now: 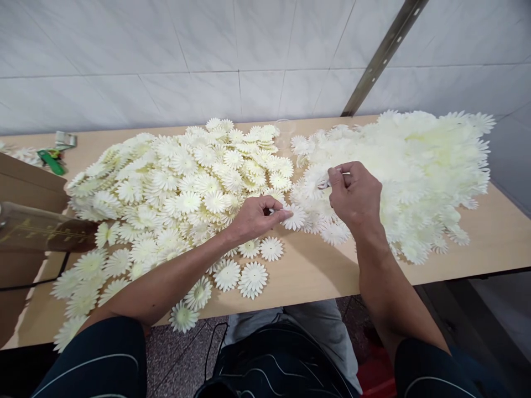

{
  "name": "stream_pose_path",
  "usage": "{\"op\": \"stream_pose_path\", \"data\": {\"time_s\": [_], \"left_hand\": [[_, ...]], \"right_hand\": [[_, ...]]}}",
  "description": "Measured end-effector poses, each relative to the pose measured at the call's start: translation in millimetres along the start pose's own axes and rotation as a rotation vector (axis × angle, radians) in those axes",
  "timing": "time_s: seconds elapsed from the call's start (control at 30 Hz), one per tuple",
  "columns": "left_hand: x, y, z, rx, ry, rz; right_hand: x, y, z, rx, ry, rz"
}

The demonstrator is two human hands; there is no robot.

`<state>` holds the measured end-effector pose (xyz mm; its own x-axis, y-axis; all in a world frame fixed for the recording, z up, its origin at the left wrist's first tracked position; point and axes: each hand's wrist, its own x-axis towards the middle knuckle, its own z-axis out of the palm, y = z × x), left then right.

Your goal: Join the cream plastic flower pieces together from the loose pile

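Note:
My left hand is closed in a pinch at the edge of a pale daisy-shaped artificial flower, just above the table. Higher and to the right, my right hand is closed too, thumb against forefinger. A small whitish piece shows at its fingertips, too unclear to name. Under and behind the left hand spreads a heap of cream flower layers, many with a small dark hole at the centre. Beside the right hand lies a second, paler and fluffier pile of flower layers.
The wooden table stands against a tiled wall. A clear round cup sits between the piles. At left are a green-handled item, a cardboard box and a brownish transparent container. Loose flowers overhang the front edge.

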<state>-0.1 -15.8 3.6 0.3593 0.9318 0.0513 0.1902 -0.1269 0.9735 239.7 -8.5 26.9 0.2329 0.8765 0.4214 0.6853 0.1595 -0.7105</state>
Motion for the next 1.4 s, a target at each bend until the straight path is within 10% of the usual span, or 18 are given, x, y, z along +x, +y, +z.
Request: {"op": "stream_pose_path", "data": {"time_s": [0.53, 1.4], "left_hand": [[2.8, 7.5, -0.4, 0.021, -0.01, -0.327], [0.4, 0.8, 5.1, -0.248, -0.055, -0.198]], "right_hand": [[-23.1, -20.7, 11.7, 0.094, -0.216, -0.127], [-38.4, -12.5, 59.1, -0.205, -0.131, -0.334]]}}
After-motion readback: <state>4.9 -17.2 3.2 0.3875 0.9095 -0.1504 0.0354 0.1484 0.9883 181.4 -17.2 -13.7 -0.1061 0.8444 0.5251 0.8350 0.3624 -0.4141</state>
